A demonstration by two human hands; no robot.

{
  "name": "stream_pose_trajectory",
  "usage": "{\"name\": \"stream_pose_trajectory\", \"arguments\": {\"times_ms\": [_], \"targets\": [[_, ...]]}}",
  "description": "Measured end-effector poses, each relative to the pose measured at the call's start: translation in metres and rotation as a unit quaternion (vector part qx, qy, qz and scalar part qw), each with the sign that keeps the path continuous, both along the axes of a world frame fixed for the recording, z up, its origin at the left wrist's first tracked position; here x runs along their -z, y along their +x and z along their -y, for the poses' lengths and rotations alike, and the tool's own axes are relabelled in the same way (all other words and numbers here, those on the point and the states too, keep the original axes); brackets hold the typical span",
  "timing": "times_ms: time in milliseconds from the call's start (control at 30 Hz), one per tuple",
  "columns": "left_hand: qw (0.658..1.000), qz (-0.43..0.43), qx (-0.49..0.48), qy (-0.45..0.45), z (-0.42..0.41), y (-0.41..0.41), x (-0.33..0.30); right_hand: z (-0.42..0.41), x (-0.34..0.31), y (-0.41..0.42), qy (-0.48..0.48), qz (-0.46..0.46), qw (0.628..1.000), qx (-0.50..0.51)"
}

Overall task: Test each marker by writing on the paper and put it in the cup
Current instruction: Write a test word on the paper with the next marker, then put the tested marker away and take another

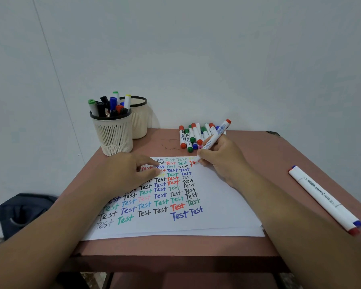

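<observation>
Right hand (221, 157) pinches the red-capped white marker (216, 135), tip on the white paper (217, 195), mid-frame; left hand (131, 172) presses flat, fingers relaxed; reddish-brown table (258, 147), pale grey wall (196, 49) above.

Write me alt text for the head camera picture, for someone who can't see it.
The right hand writes in red with a red marker near the far edge of a paper filled with coloured "Test" words, while the left hand rests on the sheet. Behind stand a cup full of markers and a pile of loose markers; two more markers lie at right.
</observation>
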State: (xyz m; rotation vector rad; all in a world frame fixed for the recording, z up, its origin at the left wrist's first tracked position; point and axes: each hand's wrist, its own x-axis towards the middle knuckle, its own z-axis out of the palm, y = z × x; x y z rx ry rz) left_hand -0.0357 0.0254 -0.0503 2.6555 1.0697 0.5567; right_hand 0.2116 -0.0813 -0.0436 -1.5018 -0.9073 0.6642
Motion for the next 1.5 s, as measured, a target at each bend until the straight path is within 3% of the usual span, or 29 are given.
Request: {"name": "stream_pose_trajectory", "arguments": {"times_ms": [1500], "targets": [[1.000,-0.012,-0.002,0.000,-0.0003,-0.0003,-0.0009,-0.0061,0.0042,0.0053,-0.008,0.010,1.000,-0.001]]}}
